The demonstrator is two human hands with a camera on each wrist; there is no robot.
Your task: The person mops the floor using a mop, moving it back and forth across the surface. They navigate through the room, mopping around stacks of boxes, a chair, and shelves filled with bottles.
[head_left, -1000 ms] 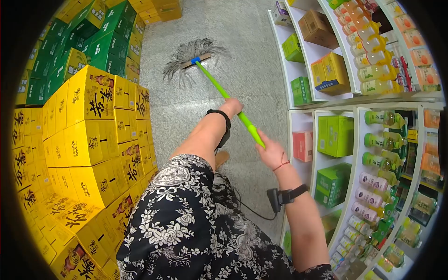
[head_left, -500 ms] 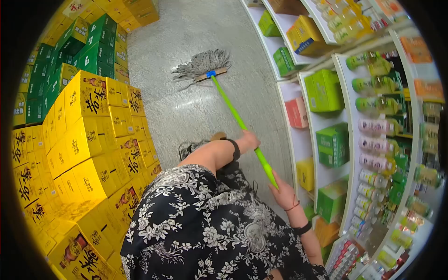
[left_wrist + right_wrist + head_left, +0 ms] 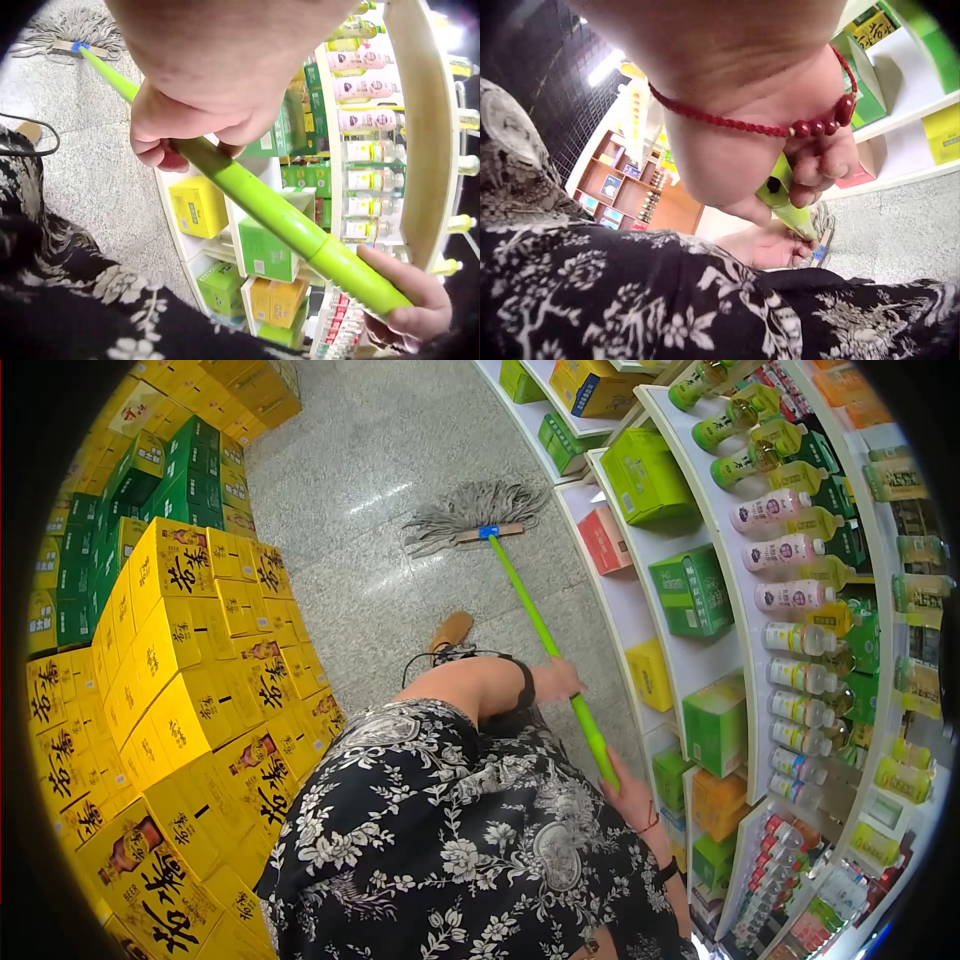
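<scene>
The mop's grey string head [image 3: 475,518] lies spread on the tiled floor, joined by a blue clip to a green pole [image 3: 535,615]. My left hand [image 3: 558,681] grips the pole partway along; in the left wrist view its fingers curl round the pole. Lower down, my right hand [image 3: 630,800] holds the pole's thick end, with thumb and fingers about it in the left wrist view [image 3: 409,296]. A red beaded cord circles the right wrist [image 3: 757,129].
Yellow cartons [image 3: 190,650] and green cartons [image 3: 185,490] are stacked along the left. White shelves [image 3: 740,630] with bottles and boxes line the right side. A brown shoe [image 3: 452,631] stands on the grey floor [image 3: 360,540] between them.
The mop head has shifted right and slightly down in the head view. Both hands have moved lower and to the right, still gripping the pole. The view has turned, and the shoe shows more.
</scene>
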